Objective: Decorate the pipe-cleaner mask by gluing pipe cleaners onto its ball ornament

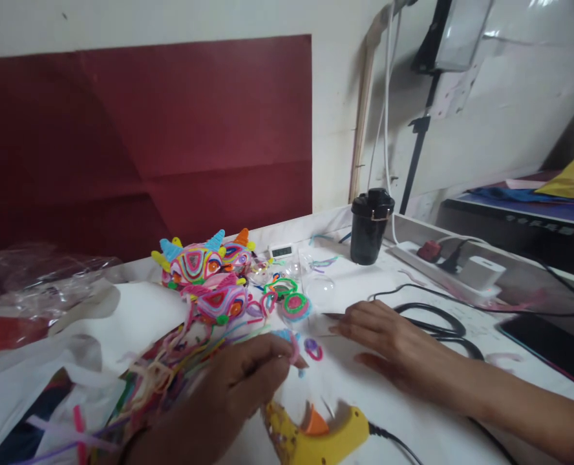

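Left hand [243, 382] pinching pink chenille loop [295, 349], beyond yellow glue gun [333, 445]; right hand [377, 330] beyond gun too, at dark pointed tip [332, 316] — grip unclear. Gun, if hot, could burn nearby left hand; snagged black cord [377, 430] might drag it.

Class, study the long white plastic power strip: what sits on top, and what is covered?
A small red plug, a black plug and a boxy white adapter sit on the white power strip. Any sockets beneath them are covered.
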`<state>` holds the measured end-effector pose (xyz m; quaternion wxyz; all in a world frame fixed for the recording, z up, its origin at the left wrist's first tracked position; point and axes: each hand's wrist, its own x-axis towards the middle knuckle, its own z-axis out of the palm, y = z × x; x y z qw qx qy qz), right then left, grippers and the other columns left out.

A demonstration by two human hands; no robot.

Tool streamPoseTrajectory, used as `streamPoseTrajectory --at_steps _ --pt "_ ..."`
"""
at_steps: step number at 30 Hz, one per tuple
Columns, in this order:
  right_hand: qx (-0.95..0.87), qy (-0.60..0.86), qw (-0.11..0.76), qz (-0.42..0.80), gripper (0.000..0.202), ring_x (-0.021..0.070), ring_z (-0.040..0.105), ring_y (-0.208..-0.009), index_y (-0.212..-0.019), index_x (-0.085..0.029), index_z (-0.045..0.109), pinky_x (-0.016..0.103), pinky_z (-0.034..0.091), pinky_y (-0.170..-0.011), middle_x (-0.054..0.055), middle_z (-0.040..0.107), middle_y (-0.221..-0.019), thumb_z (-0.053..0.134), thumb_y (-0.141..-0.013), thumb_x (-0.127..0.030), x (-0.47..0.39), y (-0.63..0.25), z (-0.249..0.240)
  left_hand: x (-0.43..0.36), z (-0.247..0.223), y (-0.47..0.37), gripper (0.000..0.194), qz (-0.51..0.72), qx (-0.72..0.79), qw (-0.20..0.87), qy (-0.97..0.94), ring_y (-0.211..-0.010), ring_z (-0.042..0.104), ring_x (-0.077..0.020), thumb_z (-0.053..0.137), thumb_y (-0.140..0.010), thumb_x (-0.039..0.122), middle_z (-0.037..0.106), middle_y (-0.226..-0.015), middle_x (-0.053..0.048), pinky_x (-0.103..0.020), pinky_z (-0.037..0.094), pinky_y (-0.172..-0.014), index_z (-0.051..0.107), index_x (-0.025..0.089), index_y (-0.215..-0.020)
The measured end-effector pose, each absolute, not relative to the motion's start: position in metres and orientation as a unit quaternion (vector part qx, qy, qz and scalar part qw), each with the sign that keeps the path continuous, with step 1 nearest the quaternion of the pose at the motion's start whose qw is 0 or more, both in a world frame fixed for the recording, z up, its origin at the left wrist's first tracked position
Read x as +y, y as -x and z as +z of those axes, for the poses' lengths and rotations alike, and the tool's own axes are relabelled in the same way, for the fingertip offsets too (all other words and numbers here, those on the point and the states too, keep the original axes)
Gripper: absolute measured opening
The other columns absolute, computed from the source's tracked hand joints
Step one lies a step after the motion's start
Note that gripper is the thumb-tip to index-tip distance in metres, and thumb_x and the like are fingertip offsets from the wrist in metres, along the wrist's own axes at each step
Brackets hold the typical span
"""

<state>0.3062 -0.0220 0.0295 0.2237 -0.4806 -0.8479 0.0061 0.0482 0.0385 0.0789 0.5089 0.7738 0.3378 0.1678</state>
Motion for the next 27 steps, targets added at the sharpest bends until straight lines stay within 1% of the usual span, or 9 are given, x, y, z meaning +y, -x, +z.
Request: streamPoseTrajectory --at_steps 4,6,7,9,11,13,19,23,27 --pt "-0.829 0.438 0.343 0.046 0.031 0.0222 0.056 -0.105 -0.125 -0.018 0.052 0.038 0.045 -0.09 0.011 0.064 -0.11 0.051 -0.094 -0.018 -0.031 -0.289 0.052 0.033 0.079 -0.06 0.025 0.14 0.303 0.562 -0.757 -0.048 0.029 -0.0078 0.05 -0.09 0.038 0.035 -0.054 0.007 -0.023 0.023 -0.046 0.06 0.017 -0.081" --pt "-0.846 0.388 0.36 0.055 0.029 0.021 0.054 -0.107 -0.125 -0.016 0.052 0.037 0.042 -0.093 0.011 0.063 -0.111 0.049 -0.096 -0.018 -0.035 -0.28 0.062 0.03 0.079 -0.063 0.024 0.132 0.289 0.565 -0.761 -0.049 0.029 -0.0078 0.05 -0.09 0.036 0.036 -0.055 0.007 -0.023 0.023 -0.046 0.06 0.017 -0.081" --pt "-0.855 0.371 0.358 0.056 0.026 0.0207 0.055 -0.104 -0.121 -0.015 0.054 0.037 0.042 -0.092 0.011 0.063 -0.108 0.047 -0.097 -0.018 -0.037 -0.276 0.065 0.028 0.079 -0.065 0.023 0.129 0.286 0.565 -0.763 -0.05 0.029 -0.0078 0.05 -0.09 0.036 0.036 -0.056 0.007 -0.023 0.023 -0.046 0.06 0.017 -0.081" --pt "-0.865 0.363 0.345 0.028 0.02 0.0205 0.056 -0.09 -0.107 -0.013 0.06 0.037 0.042 -0.083 0.009 0.064 -0.094 0.044 -0.098 -0.02 -0.042 -0.27 0.068 0.025 0.078 -0.066 0.023 0.121 0.284 0.565 -0.765 -0.051 0.029 -0.0078 0.05 -0.089 0.034 0.037 -0.058 0.007 -0.022 0.024 -0.047 0.057 0.017 -0.076" --pt "-0.867 0.364 0.339 -0.02 0.026 0.0191 0.053 -0.075 -0.088 -0.013 0.063 0.036 0.04 -0.073 0.007 0.061 -0.078 0.04 -0.099 -0.02 -0.048 -0.266 0.069 0.02 0.08 -0.067 0.023 0.105 0.287 0.564 -0.767 -0.052 0.03 -0.0079 0.05 -0.089 0.033 0.037 -0.059 0.007 -0.021 0.025 -0.048 0.053 0.017 -0.072" --pt "-0.871 0.363 0.328 -0.038 0.031 0.0177 0.049 -0.069 -0.078 -0.014 0.06 0.036 0.038 -0.069 0.005 0.057 -0.071 0.038 -0.099 -0.018 -0.056 -0.264 0.07 0.015 0.084 -0.066 0.024 0.082 0.293 0.549 -0.778 -0.056 0.033 -0.0085 0.049 -0.089 0.035 0.04 -0.062 0.006 -0.021 0.028 -0.05 0.053 0.017 -0.073" --pt "-0.897 0.37 0.239 -0.024 0.028 0.0189 0.052 -0.073 -0.079 -0.016 0.059 0.039 0.037 -0.081 0.004 0.059 -0.073 0.039 -0.098 -0.015 -0.079 -0.267 0.074 -0.001 0.089 -0.05 0.033 -0.017 0.304 0.434 -0.848 -0.06 0.044 -0.0098 0.04 -0.093 0.041 0.05 -0.064 0.004 -0.02 0.035 -0.057 0.059 0.019 -0.077" --pt "-0.915 0.355 0.191 -0.018 0.028 0.0197 0.055 -0.076 -0.081 -0.018 0.06 0.037 0.037 -0.085 0.004 0.061 -0.075 0.037 -0.097 -0.013 -0.087 -0.271 0.072 -0.006 0.077 -0.031 0.032 0.005 0.323 0.311 -0.894 -0.063 0.055 -0.013 0.04 -0.092 0.04 0.062 -0.068 0.001 -0.02 0.04 -0.056 0.066 0.024 -0.081" --pt "-0.937 0.306 0.167 -0.008 0.034 0.0189 0.055 -0.074 -0.075 -0.019 0.058 0.036 0.035 -0.09 0.002 0.061 -0.072 0.034 -0.099 -0.018 -0.093 -0.272 0.062 -0.01 0.075 -0.021 0.028 -0.001 0.279 0.282 -0.918 -0.055 0.057 -0.0132 0.046 -0.088 0.034 0.066 -0.061 0.003 -0.02 0.041 -0.05 0.07 0.028 -0.076"
